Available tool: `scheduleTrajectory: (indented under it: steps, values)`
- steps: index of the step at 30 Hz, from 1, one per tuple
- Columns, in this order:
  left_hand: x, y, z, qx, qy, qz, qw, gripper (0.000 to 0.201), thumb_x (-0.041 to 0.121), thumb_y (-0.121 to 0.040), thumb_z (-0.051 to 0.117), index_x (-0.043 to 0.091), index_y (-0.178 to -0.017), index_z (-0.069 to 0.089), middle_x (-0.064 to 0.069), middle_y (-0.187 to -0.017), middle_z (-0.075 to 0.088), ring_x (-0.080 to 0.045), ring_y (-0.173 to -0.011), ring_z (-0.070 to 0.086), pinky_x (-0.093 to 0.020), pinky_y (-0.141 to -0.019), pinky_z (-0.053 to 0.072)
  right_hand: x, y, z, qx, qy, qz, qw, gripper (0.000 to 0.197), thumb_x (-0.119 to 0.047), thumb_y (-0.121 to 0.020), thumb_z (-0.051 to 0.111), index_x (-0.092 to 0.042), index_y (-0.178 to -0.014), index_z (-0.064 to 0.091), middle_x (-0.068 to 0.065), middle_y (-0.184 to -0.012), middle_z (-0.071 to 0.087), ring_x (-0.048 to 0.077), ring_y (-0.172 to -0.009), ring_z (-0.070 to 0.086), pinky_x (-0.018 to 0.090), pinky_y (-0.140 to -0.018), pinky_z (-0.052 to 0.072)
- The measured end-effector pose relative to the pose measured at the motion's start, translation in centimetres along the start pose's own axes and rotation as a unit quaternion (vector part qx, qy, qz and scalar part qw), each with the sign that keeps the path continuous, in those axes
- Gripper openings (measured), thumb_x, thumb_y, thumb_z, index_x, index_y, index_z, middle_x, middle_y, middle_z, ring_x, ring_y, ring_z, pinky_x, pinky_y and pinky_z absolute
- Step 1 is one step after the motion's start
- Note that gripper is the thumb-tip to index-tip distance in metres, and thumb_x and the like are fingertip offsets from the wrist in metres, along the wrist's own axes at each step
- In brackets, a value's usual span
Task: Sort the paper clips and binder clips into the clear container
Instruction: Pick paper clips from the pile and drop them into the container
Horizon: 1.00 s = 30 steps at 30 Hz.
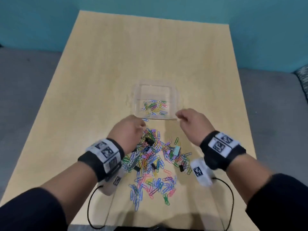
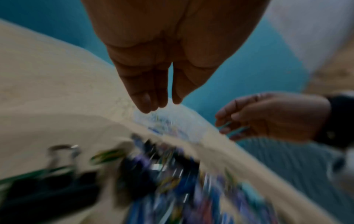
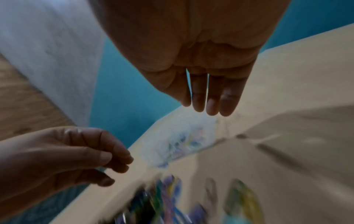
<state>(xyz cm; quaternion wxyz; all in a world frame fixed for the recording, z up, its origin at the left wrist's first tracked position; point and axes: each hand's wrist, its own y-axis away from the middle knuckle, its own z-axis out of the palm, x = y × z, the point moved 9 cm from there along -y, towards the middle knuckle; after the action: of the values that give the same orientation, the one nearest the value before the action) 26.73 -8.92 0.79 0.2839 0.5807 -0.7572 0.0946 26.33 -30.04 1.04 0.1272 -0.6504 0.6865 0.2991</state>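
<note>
**clipfan:** ok so where's everything relative to the clear container [image 1: 155,91]?

**deskgoblin:** Both hands are at its near wall. The left hand [image 1: 129,130] is just short of the near-left corner and the right hand [image 1: 191,124] is at the near-right corner, fingertips about level with the rim. I'd call the right one nearer. The drop spot lies straight ahead of both sets of fingers, over that wall, in the near half where a bunch of coloured paper clips [image 1: 155,106] already sits.

**clipfan:** and the fingers? holding anything?

**deskgoblin:** Left thumb and fingers [image 3: 114,157] are closed to a narrow pinch. A blue paper clip [image 1: 145,120] shows right at the tips, long axis roughly along the container's near wall. It looks held, though the blur makes it hard to swear to. The right hand is curled narrow too, and from the left wrist view it's pinching a teal clip [image 2: 232,128], maybe two.

**clipfan:** much left?

**deskgoblin:** loads imo. The big pile [image 1: 153,157] is on the table [image 1: 116,64] on the near side of the container, with a black binder clip [image 1: 148,141] in it
</note>
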Motion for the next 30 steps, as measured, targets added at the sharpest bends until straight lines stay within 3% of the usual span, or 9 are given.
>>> scheduleTrajectory:
  steps: [3,7,10,15,19,24,26,30]
  values:
    - [1.4,0.9,4.9,-0.09,-0.104,0.12,0.983,0.037,0.02,-0.093,0.05,0.011,-0.128,0.052,-0.01,-0.132,0.05,-0.029,-0.123,0.043,-0.038,-0.101,0.039,3.0,3.0,2.2,-0.05,0.083,0.005,0.995,0.044,-0.005,-0.087,0.045,-0.016,-0.128,0.054,0.006,-0.127,0.057,0.024,-0.112,0.054,0.033,-0.093,0.044]
    - [0.7,-0.2,6.4,-0.088,-0.151,0.134,0.975,0.047,0.029,-0.094,0.049,0.007,-0.135,0.04,-0.013,-0.144,0.036,-0.028,-0.132,0.034,-0.036,-0.105,0.033,4.3,5.7,4.0,-0.115,0.173,-0.034,0.978,0.061,0.001,-0.083,0.043,-0.017,-0.141,0.038,0.005,-0.141,0.044,0.024,-0.126,0.04,0.036,-0.097,0.041]
    - [0.5,0.2,6.3,-0.065,-0.173,0.156,0.97,0.048,0.027,-0.093,0.052,0.004,-0.134,0.042,-0.018,-0.14,0.041,-0.032,-0.129,0.039,-0.038,-0.105,0.034,3.7,6.7,5.6,-0.152,0.225,-0.106,0.957,0.073,0.007,-0.08,0.045,-0.016,-0.147,0.028,0.005,-0.151,0.033,0.023,-0.138,0.028,0.034,-0.106,0.033]
    - [-2.8,0.6,5.4,-0.055,-0.138,0.089,0.985,0.044,0.017,-0.093,0.048,0.002,-0.135,0.043,-0.018,-0.136,0.046,-0.033,-0.125,0.042,-0.042,-0.105,0.037,3.1,7.2,7.3,-0.202,0.304,-0.184,0.913,0.076,0.004,-0.078,0.043,-0.012,-0.149,0.022,0.005,-0.156,0.021,0.031,-0.142,0.02,0.042,-0.109,0.031]
    - [-4.7,1.1,4.8,-0.061,-0.13,0.08,0.986,0.045,0.006,-0.088,0.047,0.005,-0.133,0.046,-0.013,-0.133,0.048,-0.031,-0.119,0.049,-0.042,-0.096,0.045,3.6,7.5,6.4,-0.202,0.356,-0.172,0.896,0.064,-0.009,-0.087,0.027,-0.015,-0.15,0.016,0.001,-0.159,0.009,0.03,-0.143,0.013,0.04,-0.109,0.029]
    - [-8.0,3.1,3.0,-0.038,-0.132,0.027,0.99,0.047,0.004,-0.087,0.042,0.008,-0.134,0.046,-0.008,-0.136,0.047,-0.027,-0.12,0.048,-0.039,-0.098,0.044,5.6,9.9,5.9,-0.209,0.433,-0.139,0.866,0.074,-0.009,-0.087,0.036,-0.01,-0.151,-0.001,0.006,-0.159,-0.009,0.031,-0.144,0.002,0.041,-0.112,0.023]
    - [-9.7,4.4,2.3,-0.023,-0.127,0.0,0.992,0.047,0.003,-0.087,0.041,0.006,-0.133,0.047,-0.01,-0.135,0.047,-0.028,-0.119,0.048,-0.04,-0.099,0.043,6.1,11.4,6.5,-0.2,0.423,-0.14,0.873,0.072,-0.009,-0.085,0.033,-0.006,-0.15,0.002,0.011,-0.159,-0.004,0.034,-0.144,0.007,0.044,-0.111,0.026]
    - [-12.9,8.0,1.4,0.0,-0.116,-0.056,0.992,0.045,0.005,-0.087,0.04,0.008,-0.131,0.048,-0.007,-0.135,0.046,-0.028,-0.12,0.047,-0.043,-0.1,0.042,6.5,13.8,7.9,-0.154,0.392,-0.142,0.896,0.07,-0.008,-0.072,0.023,0.005,-0.139,0.038,0.024,-0.148,0.034,0.039,-0.132,0.039,0.047,-0.095,0.046]
